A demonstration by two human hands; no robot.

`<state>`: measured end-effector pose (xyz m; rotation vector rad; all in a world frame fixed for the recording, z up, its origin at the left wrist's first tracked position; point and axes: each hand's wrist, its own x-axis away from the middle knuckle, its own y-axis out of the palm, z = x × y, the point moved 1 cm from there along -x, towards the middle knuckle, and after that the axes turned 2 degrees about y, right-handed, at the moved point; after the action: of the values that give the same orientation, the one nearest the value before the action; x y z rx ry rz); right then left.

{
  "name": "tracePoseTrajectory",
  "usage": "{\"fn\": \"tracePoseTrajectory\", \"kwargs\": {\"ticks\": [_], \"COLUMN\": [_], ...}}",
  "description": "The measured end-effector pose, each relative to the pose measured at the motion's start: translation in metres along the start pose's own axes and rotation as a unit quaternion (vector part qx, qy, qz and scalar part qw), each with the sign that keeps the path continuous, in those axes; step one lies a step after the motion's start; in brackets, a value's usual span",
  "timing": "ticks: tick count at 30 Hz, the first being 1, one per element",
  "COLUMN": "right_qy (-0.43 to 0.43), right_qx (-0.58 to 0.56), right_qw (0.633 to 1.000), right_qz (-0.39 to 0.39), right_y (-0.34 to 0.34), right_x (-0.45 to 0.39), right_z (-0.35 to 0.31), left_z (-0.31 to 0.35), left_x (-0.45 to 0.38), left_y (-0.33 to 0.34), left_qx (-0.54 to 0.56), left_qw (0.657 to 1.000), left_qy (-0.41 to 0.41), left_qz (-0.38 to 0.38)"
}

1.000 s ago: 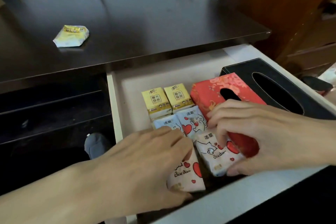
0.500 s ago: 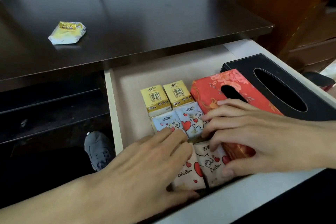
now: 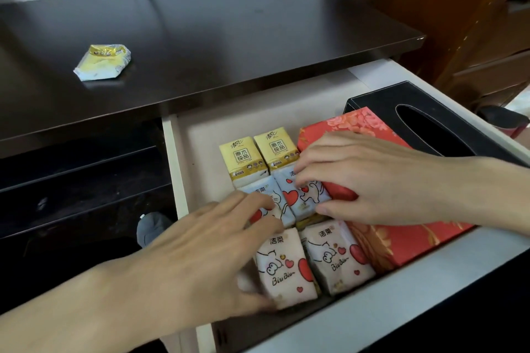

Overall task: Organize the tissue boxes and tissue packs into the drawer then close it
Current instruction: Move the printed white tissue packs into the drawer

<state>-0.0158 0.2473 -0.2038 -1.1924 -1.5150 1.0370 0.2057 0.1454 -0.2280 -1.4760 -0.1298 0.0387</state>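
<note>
Now R hand (image 3: 372, 178) further back, on blue pack (image 3: 304, 195).

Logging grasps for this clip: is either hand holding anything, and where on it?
Right hand pinches the right blue heart pack, fingertips at its far end, thumb at its near end. Left hand rests flat on the left blue pack, gripping nothing.

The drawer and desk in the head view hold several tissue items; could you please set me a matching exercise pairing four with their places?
Things:
1. black tissue box
2. red floral tissue box
3. yellow tissue packs
4. crumpled yellow pack

Places:
A. on the desktop
B. drawer's right side
C. behind the blue heart packs
D. between the packs and the black box

Pairs: 1-B, 2-D, 3-C, 4-A
</note>
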Motion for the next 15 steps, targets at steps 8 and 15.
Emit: {"fn": "tracePoseTrajectory", "kwargs": {"ticks": [8,15], "right_qy": [-0.022,0.0], "right_qx": [0.094,0.035], "right_qw": [0.995,0.996], "right_qz": [-0.021,0.087], "right_y": [0.002,-0.022], "right_x": [0.005,-0.035], "right_z": [0.001,0.019], "left_z": [0.006,-0.033], "left_x": [-0.003,-0.014], "left_y": [0.008,-0.025], "left_qx": [-0.024,0.056], "left_qw": [0.999,0.992], "left_qy": [-0.004,-0.072], "left_qz": [0.021,0.087]}}
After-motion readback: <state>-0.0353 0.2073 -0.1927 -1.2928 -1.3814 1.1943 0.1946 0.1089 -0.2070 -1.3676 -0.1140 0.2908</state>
